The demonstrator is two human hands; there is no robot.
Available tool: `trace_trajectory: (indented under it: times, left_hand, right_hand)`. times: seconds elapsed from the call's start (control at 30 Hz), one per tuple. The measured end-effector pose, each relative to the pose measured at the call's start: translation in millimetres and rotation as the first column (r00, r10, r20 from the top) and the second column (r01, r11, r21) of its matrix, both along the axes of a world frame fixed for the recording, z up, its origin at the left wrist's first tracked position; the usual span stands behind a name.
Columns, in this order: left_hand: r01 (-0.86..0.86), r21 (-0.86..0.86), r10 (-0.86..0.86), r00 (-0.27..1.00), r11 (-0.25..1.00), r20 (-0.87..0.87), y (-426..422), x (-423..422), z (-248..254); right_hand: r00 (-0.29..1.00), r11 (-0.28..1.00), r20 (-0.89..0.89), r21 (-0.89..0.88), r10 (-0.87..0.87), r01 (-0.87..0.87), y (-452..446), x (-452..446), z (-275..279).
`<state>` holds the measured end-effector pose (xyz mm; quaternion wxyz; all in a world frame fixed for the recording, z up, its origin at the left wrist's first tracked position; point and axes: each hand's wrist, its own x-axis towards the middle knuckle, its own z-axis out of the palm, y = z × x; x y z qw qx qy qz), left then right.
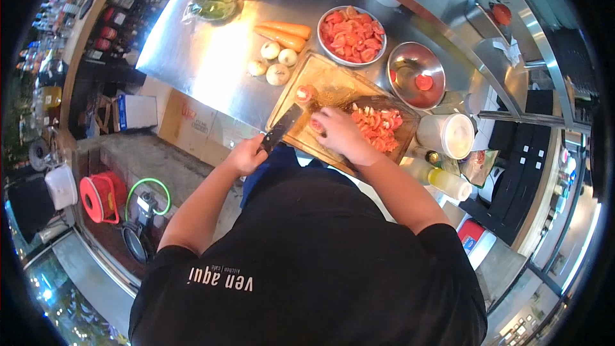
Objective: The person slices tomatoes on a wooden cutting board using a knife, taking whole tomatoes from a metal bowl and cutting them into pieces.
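My left hand (248,156) grips the black handle of a kitchen knife (284,124), its wide blade pointing up and right over the wooden cutting board (310,67). My right hand (339,133) is bent over the board, with a red tomato piece (316,125) at its fingertips. A tomato half (303,94) lies beyond the blade. Chopped tomato (379,129) is heaped on the board's right side, beside my right wrist. Behind the board stands a bowl of cut tomatoes (352,35). A steel bowl (398,64) to the right has a red tomato piece in it.
Carrots (284,35), several onions (277,74) and bagged greens (219,4) lie on the steel counter (168,45). At the right are a white lidded tub (456,136) and a squeeze bottle (450,183). Bottles fill the left shelves.
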<state>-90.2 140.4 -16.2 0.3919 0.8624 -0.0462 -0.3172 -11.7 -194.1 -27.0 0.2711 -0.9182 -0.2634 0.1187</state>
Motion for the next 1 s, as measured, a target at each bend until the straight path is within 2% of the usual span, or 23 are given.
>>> trace_trajectory:
  times: [0.03,0.07,0.1,0.13,0.17,0.23,0.3,0.33,0.37,0.4,0.43,0.5,0.53,0.6,0.67,0.77,0.83,0.9,0.97,1.0]
  left_hand:
    - [-0.057,0.022,0.056,0.998,0.998,0.025,1,3,3]
    - [-0.080,0.061,0.080,0.997,0.995,-0.003,4,5,-1]
    - [-0.074,0.061,0.074,0.997,0.995,0.009,4,8,1]
    - [-0.087,0.038,0.085,0.995,0.995,0.054,4,9,2]
    - [-0.101,0.015,0.099,0.990,0.995,0.097,5,8,4]
    - [-0.110,0.010,0.108,0.987,0.994,0.117,7,7,5]
    - [-0.130,0.005,0.128,0.982,0.991,0.135,8,7,2]
    - [-0.134,0.022,0.129,0.981,0.991,0.142,10,5,-1]
    - [-0.136,0.040,0.129,0.981,0.990,0.146,11,2,-2]
    - [-0.143,0.042,0.135,0.981,0.989,0.141,12,0,-2]
    - [-0.148,0.039,0.142,0.982,0.988,0.120,12,-1,-1]
    - [-0.162,0.036,0.157,0.982,0.986,0.102,14,-3,-2]
    - [-0.176,0.029,0.173,0.981,0.984,0.084,15,-4,-3]
    - [-0.194,0.021,0.193,0.979,0.981,0.063,16,-5,-6]
    - [-0.217,0.067,0.208,0.971,0.974,0.119,16,-7,-12]
    - [-0.232,0.093,0.219,0.966,0.968,0.138,16,-6,-16]
    - [-0.200,0.144,0.179,0.973,0.969,0.143,16,-3,-10]
    - [-0.163,0.191,0.137,0.980,0.968,0.144,16,-1,2]
    - [0.041,0.397,-0.118,0.978,0.917,0.172,15,1,23]
    - [0.041,0.395,-0.114,0.980,0.918,0.164,12,2,28]
  right_hand:
    - [0.996,0.998,-0.062,-0.029,0.061,-0.063,5,1,-8]
    - [0.997,0.998,-0.051,-0.030,0.053,-0.054,9,4,-15]
    - [0.992,0.998,-0.118,-0.054,0.036,-0.042,14,7,-22]
    - [0.982,0.996,-0.187,-0.078,0.018,-0.033,16,10,-27]
    - [0.983,0.997,-0.182,-0.076,0.016,-0.030,13,16,-33]
    - [0.963,0.990,-0.233,0.004,-0.136,0.141,1,39,-30]
    - [0.903,0.908,-0.303,0.193,-0.305,0.371,-20,72,-19]
    - [0.818,0.845,-0.335,0.103,-0.467,0.524,-23,90,9]
    - [0.859,0.812,-0.205,0.283,-0.468,0.510,-40,114,-17]
    - [0.838,0.777,-0.213,0.313,-0.502,0.546,-48,133,-4]
    - [0.862,0.777,-0.110,0.389,-0.494,0.495,-59,150,-11]
    - [0.789,0.869,0.380,0.093,-0.483,0.487,-53,153,20]
    - [0.792,0.872,0.381,0.094,-0.477,0.480,-47,151,20]
    - [0.952,0.960,0.151,0.134,-0.266,0.247,-30,139,19]
    - [0.996,0.996,0.086,0.085,-0.011,0.003,1,113,12]
    - [0.994,0.998,0.106,0.063,-0.015,0.008,40,82,-7]
    - [0.988,0.998,-0.143,-0.040,-0.059,0.054,54,79,-3]
    - [0.978,0.998,-0.202,-0.047,-0.051,0.043,48,86,-14]
    - [0.965,0.963,-0.093,0.132,0.246,-0.233,28,90,-22]
    - [0.963,0.963,-0.101,0.132,0.250,-0.236,19,89,-23]
